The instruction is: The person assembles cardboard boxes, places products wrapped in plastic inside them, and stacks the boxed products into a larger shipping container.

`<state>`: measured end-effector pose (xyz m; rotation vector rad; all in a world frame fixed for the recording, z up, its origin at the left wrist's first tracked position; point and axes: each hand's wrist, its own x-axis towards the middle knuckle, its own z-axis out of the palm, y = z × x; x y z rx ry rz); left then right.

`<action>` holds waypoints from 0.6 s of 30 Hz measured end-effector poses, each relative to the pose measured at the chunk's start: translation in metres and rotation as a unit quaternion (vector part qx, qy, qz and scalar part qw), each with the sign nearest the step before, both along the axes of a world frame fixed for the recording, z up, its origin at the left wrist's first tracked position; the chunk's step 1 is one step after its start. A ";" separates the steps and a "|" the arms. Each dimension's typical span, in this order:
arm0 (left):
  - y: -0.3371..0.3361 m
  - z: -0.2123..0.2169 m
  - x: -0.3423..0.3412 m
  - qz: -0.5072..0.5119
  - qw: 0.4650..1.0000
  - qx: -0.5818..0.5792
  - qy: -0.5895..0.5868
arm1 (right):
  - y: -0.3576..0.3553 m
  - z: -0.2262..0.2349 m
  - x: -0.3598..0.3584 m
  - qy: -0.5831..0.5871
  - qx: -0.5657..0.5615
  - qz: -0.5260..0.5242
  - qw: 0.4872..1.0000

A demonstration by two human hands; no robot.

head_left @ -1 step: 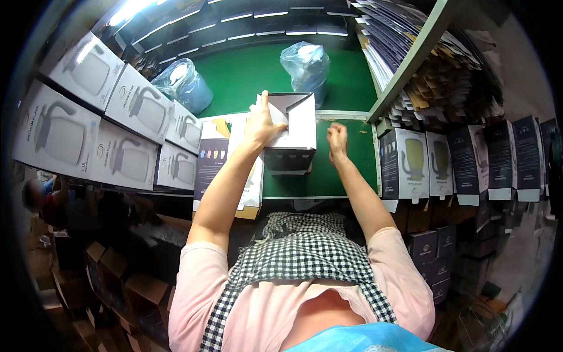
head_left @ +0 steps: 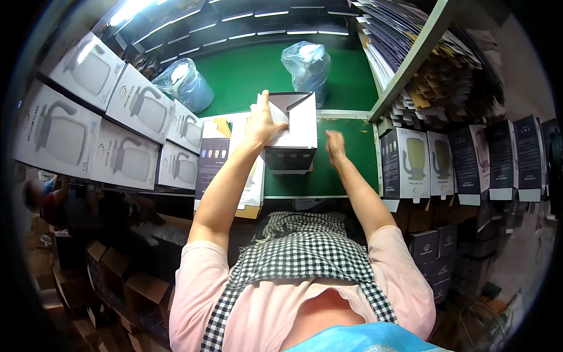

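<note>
A paper carton (head_left: 302, 126), white on the side toward me and dark on its lower part, stands on the green bench top in front of me. My left hand (head_left: 262, 124) grips its left part, thumb pressed on the white panel and fingers along the left edge. A dark flap shows at the carton's far top edge. To the right, apart from the carton and above the green surface, is my right hand (head_left: 336, 146). Its fingers look curled in but slightly blurred, and whether anything is in them is hidden. Flat printed cartons (head_left: 216, 158) lie beneath my left forearm.
Two blue plastic-bagged items (head_left: 307, 66) (head_left: 186, 85) stand at the back of the bench. Stacked white jug boxes (head_left: 61, 132) line the left; more boxes (head_left: 404, 161) line the right. Folded cartons (head_left: 434, 76) fill a rack behind a metal post (head_left: 410, 58).
My right hand has shifted slightly down and looks more blurred. My left hand stays on the carton.
</note>
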<state>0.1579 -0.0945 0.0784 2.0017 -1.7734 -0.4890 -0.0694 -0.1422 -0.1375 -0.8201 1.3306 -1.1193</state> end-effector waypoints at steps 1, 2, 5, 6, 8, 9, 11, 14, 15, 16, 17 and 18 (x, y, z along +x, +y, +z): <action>-0.005 0.003 -0.006 -0.003 1.000 -0.008 -0.019 | -0.001 -0.023 -0.012 0.011 0.042 0.069 0.997; 0.001 -0.001 0.005 0.017 0.999 -0.031 -0.008 | 0.015 -0.018 0.007 -0.041 0.184 0.054 0.981; 0.015 -0.001 0.045 0.001 0.985 -0.059 0.161 | 0.038 -0.005 0.015 -0.191 0.268 0.073 0.942; 0.025 0.010 0.041 -0.019 0.961 -0.064 0.269 | 0.035 -0.015 -0.005 -0.238 0.205 0.118 0.942; 0.063 0.008 0.068 -0.073 0.875 -0.129 0.460 | 0.052 0.076 -0.015 -0.165 0.008 0.065 0.984; 0.071 -0.007 0.075 -0.132 0.805 -0.177 0.551 | 0.062 0.125 -0.030 -0.127 -0.098 0.027 0.987; 0.071 -0.019 0.064 -0.088 0.730 -0.052 0.675 | 0.081 0.192 -0.081 0.002 -0.188 0.020 0.982; -0.018 -0.128 0.086 -0.009 0.829 0.111 0.548 | 0.105 0.246 -0.086 0.230 -0.297 -0.002 0.927; -0.060 -0.151 0.084 -0.015 0.905 0.110 0.411 | 0.103 0.246 -0.088 0.410 -0.346 0.020 0.844; -0.100 -0.153 0.057 -0.015 0.942 0.019 0.335 | 0.101 0.237 -0.085 0.482 -0.369 0.042 0.794; -0.133 -0.155 0.022 -0.010 0.964 -0.074 0.256 | 0.099 0.219 -0.079 0.548 -0.386 0.069 0.739; -0.166 -0.162 -0.005 0.009 0.974 -0.137 0.182 | 0.096 0.192 -0.073 0.566 -0.385 0.098 0.723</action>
